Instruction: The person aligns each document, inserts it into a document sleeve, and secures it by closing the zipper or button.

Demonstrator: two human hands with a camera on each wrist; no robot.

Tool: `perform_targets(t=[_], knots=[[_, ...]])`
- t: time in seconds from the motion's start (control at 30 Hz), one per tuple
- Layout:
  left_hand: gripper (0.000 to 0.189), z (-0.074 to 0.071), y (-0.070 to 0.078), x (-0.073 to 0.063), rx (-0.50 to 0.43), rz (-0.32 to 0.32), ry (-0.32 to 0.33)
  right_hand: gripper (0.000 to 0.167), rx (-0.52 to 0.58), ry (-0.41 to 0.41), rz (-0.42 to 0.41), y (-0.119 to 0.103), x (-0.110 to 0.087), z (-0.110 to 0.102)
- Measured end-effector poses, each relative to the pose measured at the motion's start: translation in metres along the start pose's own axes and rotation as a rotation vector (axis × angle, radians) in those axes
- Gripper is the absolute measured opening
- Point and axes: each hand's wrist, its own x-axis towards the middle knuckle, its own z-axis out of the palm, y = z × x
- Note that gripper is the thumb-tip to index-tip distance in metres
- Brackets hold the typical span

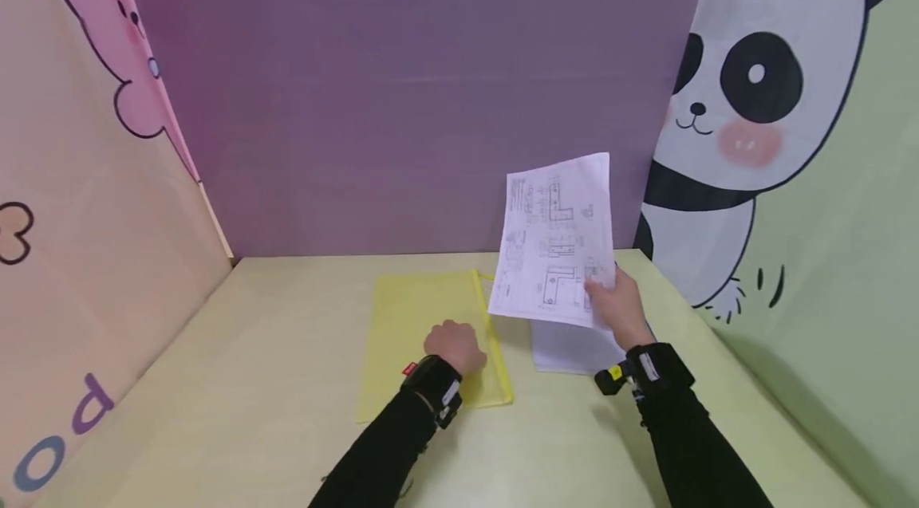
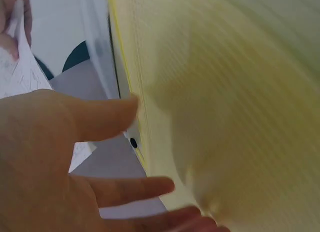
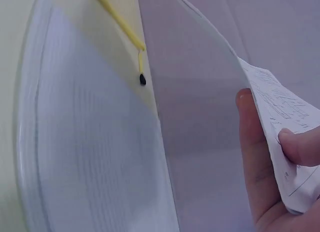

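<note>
In the head view my right hand (image 1: pixel 621 307) holds up a printed sheet (image 1: pixel 556 237) with line drawings of L-shaped parts. The right wrist view shows the thumb on the sheet's printed face and a finger behind it. A yellow zip document pouch (image 1: pixel 424 301) lies flat on the table, its zip edge to the right. Over its lower right part is my left hand (image 1: pixel 455 344). Seen from the left wrist, its thumb and fingers are extended and loose, with fingertips right at the pouch's surface. A flat whitish piece (image 3: pixel 95 137) lies on the table below the raised sheet.
The pale yellow table (image 1: pixel 237 380) ends at a purple backdrop (image 1: pixel 416 93). A wall with a panda picture (image 1: pixel 761 149) rises on the right, and a pink wall (image 1: pixel 108 213) on the left. A black pull (image 3: pixel 143 79) hangs from the yellow zip's end.
</note>
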Motion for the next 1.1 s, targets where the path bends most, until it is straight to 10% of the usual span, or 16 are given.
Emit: perform_targets(t=[0.37, 0.7, 1.1], knots=[[0.058, 0.016, 0.031, 0.005, 0.17, -0.172, -0.102, 0.05, -0.107, 0.033, 0.012, 0.023, 0.01, -0.034], [0.041, 0.002, 0.02, 0.003, 0.106, -0.077, -0.166, 0.049, -0.078, 0.008, 0.045, 0.035, 0.015, -0.036], [0.039, 0.007, 0.018, -0.001, 0.227, 0.005, -0.119, 0.049, 0.068, -0.046, 0.122, 0.018, 0.011, 0.014]])
